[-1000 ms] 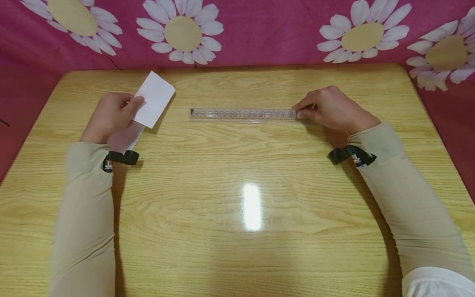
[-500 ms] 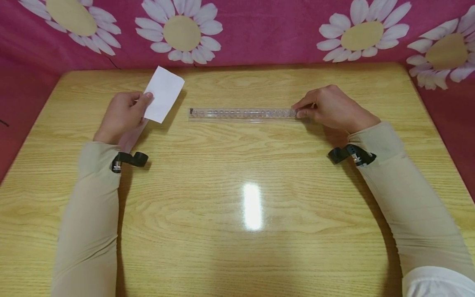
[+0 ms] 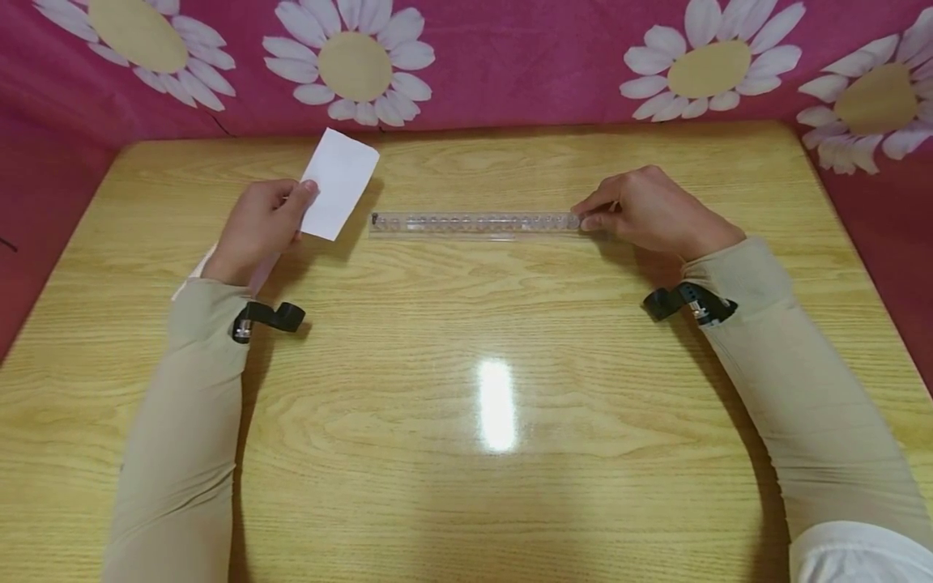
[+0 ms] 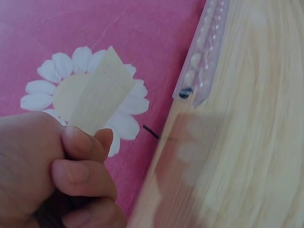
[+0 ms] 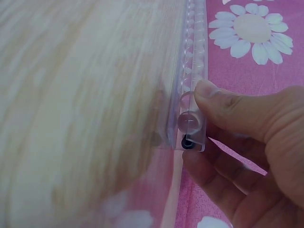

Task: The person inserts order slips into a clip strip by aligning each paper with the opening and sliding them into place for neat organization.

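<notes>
In the head view my left hand (image 3: 251,231) pinches a white slip of paper (image 3: 341,182) between thumb and fingers, above the table's left side. More of the paper shows behind that hand, near the wrist. Faint dashed marks run across the slip (image 4: 107,88) in the left wrist view. A long clear plastic channel (image 3: 474,222), holding a row of clear round beads, lies across the far middle of the table. With thumb and fingers, my right hand (image 3: 649,210) pinches the channel's right end. A black plug (image 5: 187,141) sits at that end, partly inside the clear wall.
The wood-grain table (image 3: 408,356) carries a bright light reflection in its middle. Behind it hangs a magenta cloth (image 3: 532,65) printed with large white daisies. A black wrist mount (image 3: 270,317) sticks out from the left sleeve, another mount (image 3: 688,304) from the right.
My left hand has carried the paper slip rightward, closer to the channel's left end, and paper now shows left of the wrist. The right hand and the channel have stayed in place.
</notes>
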`<state>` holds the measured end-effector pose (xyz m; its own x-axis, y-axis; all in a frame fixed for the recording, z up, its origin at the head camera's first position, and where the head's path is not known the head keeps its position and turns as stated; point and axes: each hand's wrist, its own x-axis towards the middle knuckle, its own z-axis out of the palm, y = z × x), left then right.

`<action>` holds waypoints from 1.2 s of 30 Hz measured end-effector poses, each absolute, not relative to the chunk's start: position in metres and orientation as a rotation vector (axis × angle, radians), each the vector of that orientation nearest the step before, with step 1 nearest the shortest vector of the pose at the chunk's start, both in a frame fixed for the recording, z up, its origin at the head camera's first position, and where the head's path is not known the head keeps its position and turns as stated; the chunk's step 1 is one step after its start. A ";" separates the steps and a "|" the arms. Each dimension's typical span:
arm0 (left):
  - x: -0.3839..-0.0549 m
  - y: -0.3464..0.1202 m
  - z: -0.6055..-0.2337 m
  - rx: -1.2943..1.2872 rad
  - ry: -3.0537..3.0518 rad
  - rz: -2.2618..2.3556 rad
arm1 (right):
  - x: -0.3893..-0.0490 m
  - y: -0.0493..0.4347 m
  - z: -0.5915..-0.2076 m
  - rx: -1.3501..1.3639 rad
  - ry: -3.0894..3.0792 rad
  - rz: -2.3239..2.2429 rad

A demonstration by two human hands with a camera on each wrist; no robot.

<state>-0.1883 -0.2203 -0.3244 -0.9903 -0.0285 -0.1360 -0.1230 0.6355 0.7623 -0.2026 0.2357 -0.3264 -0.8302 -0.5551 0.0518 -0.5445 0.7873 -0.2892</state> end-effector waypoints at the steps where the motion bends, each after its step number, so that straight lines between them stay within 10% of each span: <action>1: -0.188 -0.218 -0.324 -0.131 2.717 1.330 | -0.203 0.236 -0.326 -0.906 2.937 -0.459; 36: -0.177 -0.164 -0.323 0.166 2.776 1.122 | -0.201 0.235 -0.323 -0.814 2.902 -0.463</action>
<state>-0.1768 -0.1642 -0.3231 -0.9837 0.1555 -0.0908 0.0487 0.7152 0.6972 -0.2008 0.2347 -0.3231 -0.8535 -0.5210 -0.0069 -0.4930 0.8118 -0.3128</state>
